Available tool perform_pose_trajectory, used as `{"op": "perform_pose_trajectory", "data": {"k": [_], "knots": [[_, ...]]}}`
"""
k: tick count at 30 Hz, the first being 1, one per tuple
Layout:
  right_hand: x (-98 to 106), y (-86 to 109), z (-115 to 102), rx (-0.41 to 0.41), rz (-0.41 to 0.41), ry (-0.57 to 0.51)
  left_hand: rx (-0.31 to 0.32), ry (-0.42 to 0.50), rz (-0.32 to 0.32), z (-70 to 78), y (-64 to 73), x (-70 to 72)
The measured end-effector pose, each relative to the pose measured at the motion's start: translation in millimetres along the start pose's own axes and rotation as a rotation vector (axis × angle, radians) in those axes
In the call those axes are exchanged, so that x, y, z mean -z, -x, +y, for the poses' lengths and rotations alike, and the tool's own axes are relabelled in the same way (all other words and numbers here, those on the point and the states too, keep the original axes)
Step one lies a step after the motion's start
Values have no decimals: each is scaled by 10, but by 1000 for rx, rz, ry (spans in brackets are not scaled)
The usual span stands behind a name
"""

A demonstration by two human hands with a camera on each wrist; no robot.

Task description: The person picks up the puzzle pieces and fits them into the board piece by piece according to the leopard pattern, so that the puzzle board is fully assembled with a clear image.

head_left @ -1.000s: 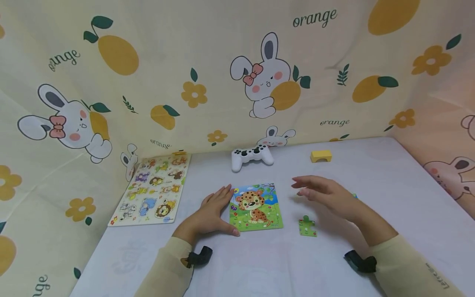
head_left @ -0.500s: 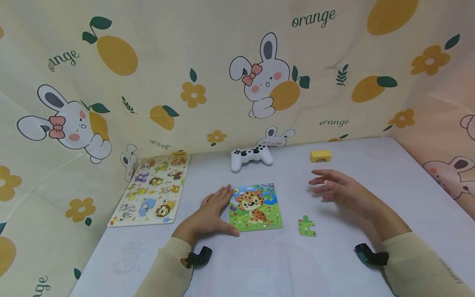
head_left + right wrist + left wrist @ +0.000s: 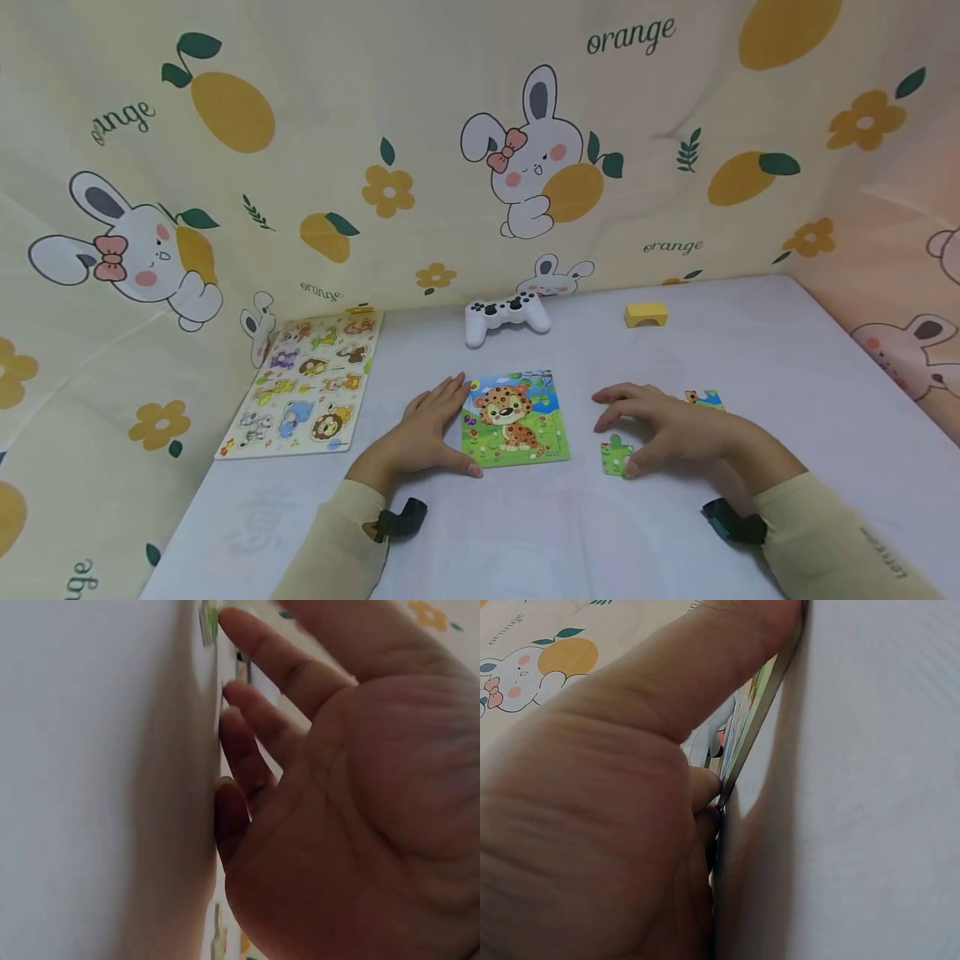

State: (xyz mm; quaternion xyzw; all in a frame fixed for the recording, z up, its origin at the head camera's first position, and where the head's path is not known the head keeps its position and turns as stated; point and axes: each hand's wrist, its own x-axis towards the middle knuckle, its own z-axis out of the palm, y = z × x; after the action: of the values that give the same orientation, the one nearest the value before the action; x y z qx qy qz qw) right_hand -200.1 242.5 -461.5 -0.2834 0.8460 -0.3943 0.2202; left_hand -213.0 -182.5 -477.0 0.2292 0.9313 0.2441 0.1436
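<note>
A square jigsaw puzzle [image 3: 516,423] with a leopard picture lies flat at the middle of the table. My left hand [image 3: 429,432] rests along its left side, fingers straight, thumb at the lower left corner; the left wrist view shows the puzzle board's edge [image 3: 751,735] beside the thumb. To the puzzle's right lies a green puzzle piece [image 3: 615,457]. Over the table, my right hand [image 3: 671,429] has its thumb tip at that piece's right edge, its other fingers spread and bent loosely beyond it. Another puzzle piece [image 3: 705,398], blue and orange, is partly hidden behind the right hand.
An animal picture board [image 3: 307,387] lies at the left. At the back are a white game controller [image 3: 507,314] and a yellow arch block [image 3: 646,315]. A printed cloth [image 3: 420,142] hangs behind the white tabletop [image 3: 517,533].
My right hand first drew back to the right, then came forward and down to the green puzzle piece. The left hand and the puzzle have stayed in place.
</note>
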Motion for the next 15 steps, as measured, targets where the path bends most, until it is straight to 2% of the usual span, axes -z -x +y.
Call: {"op": "perform_pose_trajectory", "data": {"k": [6,15], "knots": [[-72,-52,-130,-53,35,67,1,0,3,-16,3,-14],[-170,-72,-353,-101,33,222,-4,-2,5,-33,-6,-17]]}}
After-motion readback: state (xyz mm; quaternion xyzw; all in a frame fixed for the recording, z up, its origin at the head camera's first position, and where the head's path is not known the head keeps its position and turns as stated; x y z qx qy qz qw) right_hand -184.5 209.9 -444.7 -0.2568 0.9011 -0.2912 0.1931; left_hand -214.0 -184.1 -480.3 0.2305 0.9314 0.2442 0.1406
